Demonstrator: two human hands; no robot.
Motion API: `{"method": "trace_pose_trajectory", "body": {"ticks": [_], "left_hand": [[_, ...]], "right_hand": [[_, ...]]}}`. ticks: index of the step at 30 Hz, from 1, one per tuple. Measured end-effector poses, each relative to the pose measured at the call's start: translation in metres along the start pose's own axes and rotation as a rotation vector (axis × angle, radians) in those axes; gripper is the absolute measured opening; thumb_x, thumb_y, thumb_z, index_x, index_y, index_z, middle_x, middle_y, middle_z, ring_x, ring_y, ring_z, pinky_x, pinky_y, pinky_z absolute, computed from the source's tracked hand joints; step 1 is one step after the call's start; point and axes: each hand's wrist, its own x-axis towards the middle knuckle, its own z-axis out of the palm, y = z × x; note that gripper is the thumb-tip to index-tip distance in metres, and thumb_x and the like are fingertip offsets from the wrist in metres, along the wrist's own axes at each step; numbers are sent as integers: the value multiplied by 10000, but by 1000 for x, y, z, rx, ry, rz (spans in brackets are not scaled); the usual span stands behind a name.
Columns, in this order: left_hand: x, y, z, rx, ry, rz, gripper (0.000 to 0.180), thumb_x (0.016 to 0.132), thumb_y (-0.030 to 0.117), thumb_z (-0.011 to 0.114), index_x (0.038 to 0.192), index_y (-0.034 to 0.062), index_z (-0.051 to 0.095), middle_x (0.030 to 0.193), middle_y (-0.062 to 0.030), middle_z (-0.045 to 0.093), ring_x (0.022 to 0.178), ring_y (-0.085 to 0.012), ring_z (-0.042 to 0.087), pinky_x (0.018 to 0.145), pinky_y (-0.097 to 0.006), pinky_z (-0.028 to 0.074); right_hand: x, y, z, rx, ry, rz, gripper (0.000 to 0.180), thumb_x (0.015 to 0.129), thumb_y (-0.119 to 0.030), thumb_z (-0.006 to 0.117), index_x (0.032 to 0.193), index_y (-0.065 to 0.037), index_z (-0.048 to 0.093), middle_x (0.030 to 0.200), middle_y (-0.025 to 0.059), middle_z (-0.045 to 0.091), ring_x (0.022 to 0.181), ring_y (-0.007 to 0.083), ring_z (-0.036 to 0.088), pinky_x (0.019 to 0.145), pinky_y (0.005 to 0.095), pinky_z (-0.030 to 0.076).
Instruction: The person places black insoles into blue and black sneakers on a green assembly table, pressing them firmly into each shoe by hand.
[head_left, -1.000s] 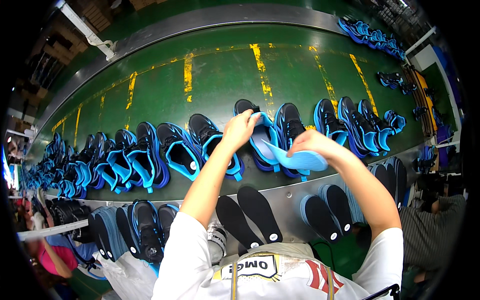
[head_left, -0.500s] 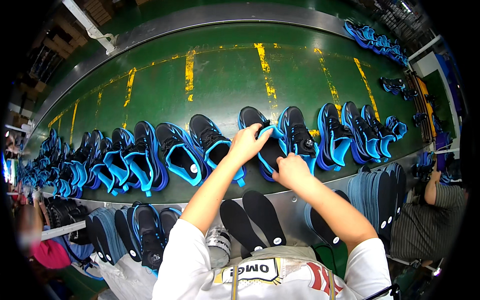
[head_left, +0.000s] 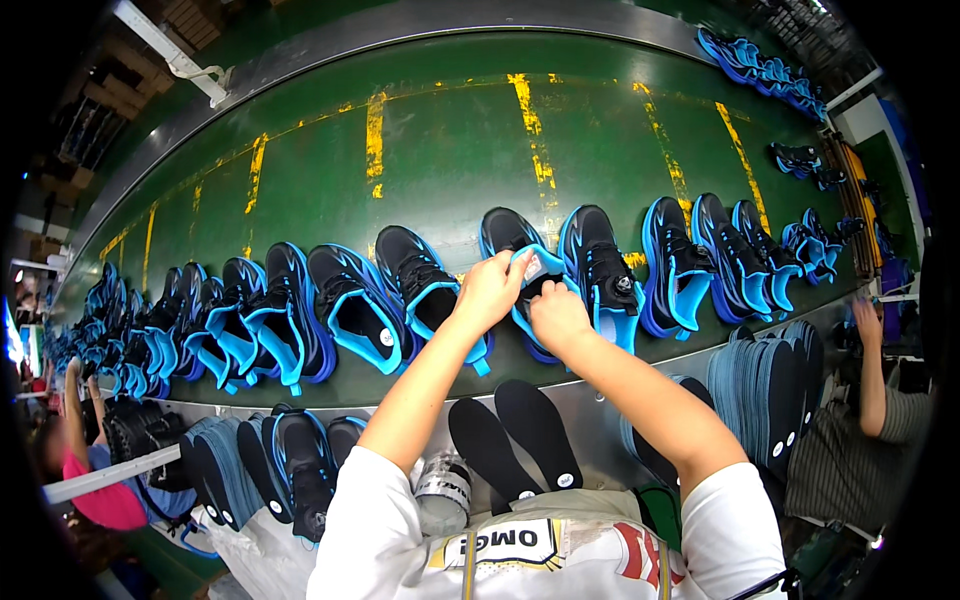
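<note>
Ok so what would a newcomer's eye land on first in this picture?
A newcomer would probably notice the long row of black-and-blue shoes first, stretching along the near side of the green surface. Near the picture's middle, the left hand grips the tongue of one shoe while the right hand reaches into its opening. Toward the bottom, a pair of black insoles lies on the metal ledge.

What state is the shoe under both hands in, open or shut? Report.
The shoe is open: left hand holding its tongue, right hand partly inside.
</note>
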Motion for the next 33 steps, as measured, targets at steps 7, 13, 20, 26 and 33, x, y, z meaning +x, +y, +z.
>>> {"method": "trace_pose_trajectory", "body": {"ticks": [7,13,20,26,33], "left_hand": [[-3,1,7,16,17,52,400,868,356,466,726,-15,517,648,-230,542,661,-405,540,566,-431,405],[-1,3,4,-48,-77,-38,412,867,393,451,767,2,534,646,-206,542,645,-354,541,576,-401,412],[1,-5,6,-107,-102,-89,429,860,407,475,779,-10,535,585,-141,520,565,-216,516,536,-336,389],[0,-1,13,-26,55,-60,405,823,414,515,925,24,543,702,-155,587,669,-356,570,601,-397,443],[1,-1,16,592,416,601,281,717,224,646,903,77,496,686,-53,461,627,-222,510,545,-344,388]], "right_hand": [[-7,19,7,77,4,-60,217,772,-137,475,826,16,619,897,152,549,832,267,551,682,326,480],[0,22,-17,93,-378,-103,363,844,-275,421,994,1,602,1073,180,497,989,292,481,845,370,414],[9,19,-31,-157,-776,-195,339,819,-183,506,1127,-56,569,1297,146,370,1178,290,359,926,353,353],[17,23,-8,-240,-538,-338,203,766,-142,523,901,-68,656,989,122,600,924,229,555,765,318,452],[-8,21,-69,174,-774,-313,569,832,-349,223,1016,42,592,1016,193,588,1070,242,505,1063,416,47]]}}
